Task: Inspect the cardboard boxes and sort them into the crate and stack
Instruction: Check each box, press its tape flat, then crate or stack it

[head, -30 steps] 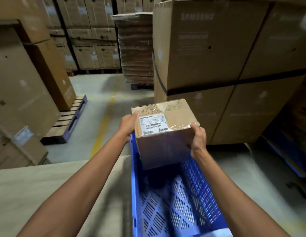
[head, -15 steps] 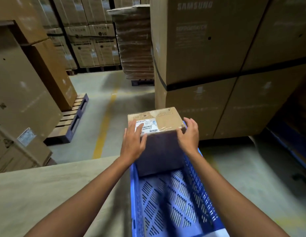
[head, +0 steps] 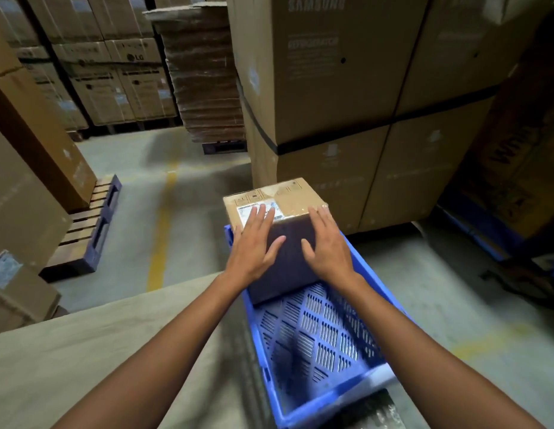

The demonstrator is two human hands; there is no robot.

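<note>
Cardboard box (head: 288,193): sits lower than a second ago, now down inside the blue crate (head: 315,339) at its 12 o'clock end, with the top face above the rim.
Left hand (head: 257,246): no longer at the box's side; it lies flat on the near face, fingers straight over the white label (head: 243,213), gripping nothing.
Right hand (head: 328,249): also flat and not gripping, fingertips at the top edge.
Tipping risk: the box may be leaning on the end wall; if the palms lift early, it could topple toward 6 o'clock.
Crate risk: its footing is hidden, so a hard push toward 12 o'clock could shift it.
</note>
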